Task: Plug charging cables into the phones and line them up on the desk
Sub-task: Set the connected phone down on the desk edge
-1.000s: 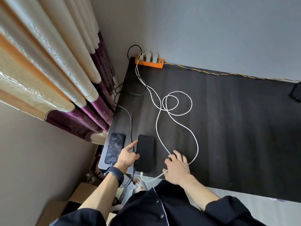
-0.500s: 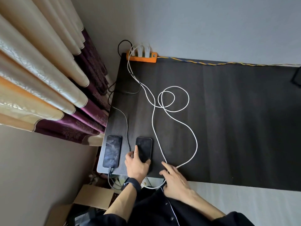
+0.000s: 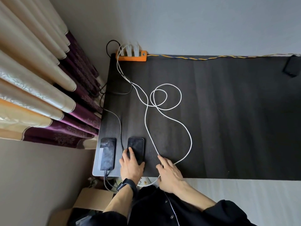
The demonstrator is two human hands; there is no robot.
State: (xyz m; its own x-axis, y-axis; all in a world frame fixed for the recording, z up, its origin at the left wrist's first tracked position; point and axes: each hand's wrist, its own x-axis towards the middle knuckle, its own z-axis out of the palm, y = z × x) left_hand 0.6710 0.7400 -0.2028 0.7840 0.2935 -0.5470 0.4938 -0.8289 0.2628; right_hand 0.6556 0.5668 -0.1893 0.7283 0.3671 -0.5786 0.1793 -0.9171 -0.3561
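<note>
**Two phones side by side at the desk's near left corner**

A dark wood-grain desk (image 3: 228, 119) fills a grey-walled corner beside cream and purple curtains (image 3: 40, 95). An orange power strip (image 3: 132, 57) feeds looping white cables (image 3: 167, 103). The left hand (image 3: 131, 167) lies flat and open on the right phone (image 3: 136, 148); the left phone (image 3: 107, 154) is plugged in. The right hand (image 3: 169, 175) rests open, fingers on cable.
</note>
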